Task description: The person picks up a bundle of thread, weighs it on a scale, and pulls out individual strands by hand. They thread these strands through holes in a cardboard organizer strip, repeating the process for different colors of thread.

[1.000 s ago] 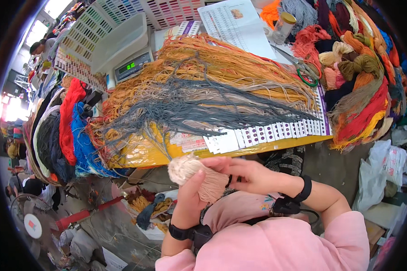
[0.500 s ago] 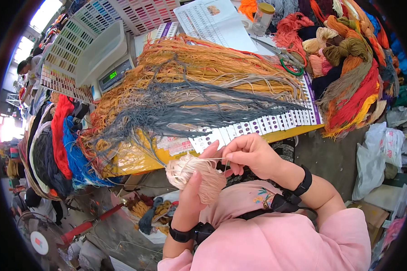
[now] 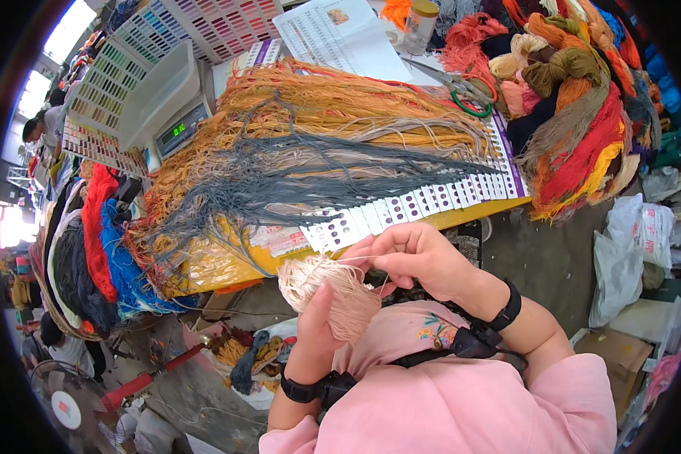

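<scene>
Currently, left grip [image 3: 317,331] closed around cream yarn skein [image 3: 349,301]; right grip [image 3: 425,263], just beside it, pinching one strand [image 3: 362,259].

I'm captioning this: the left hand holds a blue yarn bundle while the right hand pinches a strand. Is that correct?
Not quite: the head view shows a cream bundle, not blue. The left hand does hold it while the right hand pinches a strand.

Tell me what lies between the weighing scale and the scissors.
A spread of mostly orange and golden yarn lies between the scale and the scissors, as the head view shows.
</scene>
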`<state>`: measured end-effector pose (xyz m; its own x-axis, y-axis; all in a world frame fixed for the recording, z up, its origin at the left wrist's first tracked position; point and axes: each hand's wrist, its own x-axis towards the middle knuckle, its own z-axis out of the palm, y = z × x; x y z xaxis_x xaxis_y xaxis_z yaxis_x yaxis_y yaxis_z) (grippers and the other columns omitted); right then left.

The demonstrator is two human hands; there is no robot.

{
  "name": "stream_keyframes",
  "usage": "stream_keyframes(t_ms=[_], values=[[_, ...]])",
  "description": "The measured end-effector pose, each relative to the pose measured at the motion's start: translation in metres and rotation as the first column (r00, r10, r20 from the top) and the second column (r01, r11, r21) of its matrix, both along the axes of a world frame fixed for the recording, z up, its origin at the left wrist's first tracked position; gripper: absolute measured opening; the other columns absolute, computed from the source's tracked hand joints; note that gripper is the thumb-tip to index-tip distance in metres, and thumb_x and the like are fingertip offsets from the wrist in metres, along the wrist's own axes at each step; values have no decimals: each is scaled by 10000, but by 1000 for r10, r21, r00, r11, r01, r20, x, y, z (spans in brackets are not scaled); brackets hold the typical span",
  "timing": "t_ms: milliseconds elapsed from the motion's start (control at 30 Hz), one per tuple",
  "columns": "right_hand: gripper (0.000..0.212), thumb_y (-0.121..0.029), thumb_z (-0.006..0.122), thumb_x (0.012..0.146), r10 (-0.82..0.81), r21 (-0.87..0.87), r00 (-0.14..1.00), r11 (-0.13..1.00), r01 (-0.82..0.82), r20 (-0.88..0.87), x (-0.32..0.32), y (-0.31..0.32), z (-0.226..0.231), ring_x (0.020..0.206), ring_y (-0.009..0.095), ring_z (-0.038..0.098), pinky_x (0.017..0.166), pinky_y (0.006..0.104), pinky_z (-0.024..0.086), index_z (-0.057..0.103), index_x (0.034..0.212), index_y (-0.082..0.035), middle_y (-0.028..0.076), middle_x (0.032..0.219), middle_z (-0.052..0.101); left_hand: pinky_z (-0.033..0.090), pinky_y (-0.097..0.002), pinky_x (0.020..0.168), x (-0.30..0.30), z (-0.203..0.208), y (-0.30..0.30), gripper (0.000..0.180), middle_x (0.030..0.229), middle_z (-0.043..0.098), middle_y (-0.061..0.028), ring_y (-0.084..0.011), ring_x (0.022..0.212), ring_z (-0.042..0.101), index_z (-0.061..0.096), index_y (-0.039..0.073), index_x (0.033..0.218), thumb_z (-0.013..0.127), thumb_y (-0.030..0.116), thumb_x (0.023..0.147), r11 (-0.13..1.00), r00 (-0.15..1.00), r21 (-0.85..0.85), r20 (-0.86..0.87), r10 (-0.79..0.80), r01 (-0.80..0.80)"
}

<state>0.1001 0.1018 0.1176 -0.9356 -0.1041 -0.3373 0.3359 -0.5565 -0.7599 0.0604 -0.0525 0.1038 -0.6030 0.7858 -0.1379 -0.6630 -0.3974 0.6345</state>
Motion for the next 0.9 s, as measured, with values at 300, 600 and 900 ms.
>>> stream_keyframes(t_ms=[300, 600, 900], values=[[134, -48, 527, 735, 101, 116, 988, 986, -115, 119, -2, -5, 0, 635, 50, 530, 541, 170, 458, 593, 838, 9, 36, 769, 572, 316, -364, 895, 0, -1, 2, 651, 1237, 290, -163, -231, 1112, 344, 179, -63, 1231, 355, 387, 795, 998, 998, -33, -39, -50, 49], [103, -25, 522, 714, 9, -79, 1000, 997, -7, 29, -3, -4, -14, 530, 37, 445, 465, 152, 408, 599, 767, 17, 158, 991, 537, 357, -352, 853, 0, -16, -8, 612, 1178, 359, -168, -231, 1077, 381, 268, -56, 1190, 405, 376, 779, 1000, 999, -21, 36, 24, -23], [130, -94, 527, 762, 71, -183, 995, 981, -58, 63, -5, -10, -12, 535, 77, 525, 479, 170, 412, 581, 813, 12, 89, 807, 582, 436, -248, 617, -8, -5, -3, 252, 822, 541, -88, -144, 709, 530, 486, -23, 986, 464, 149, 803, 975, 967, -153, 175, 188, -162]])
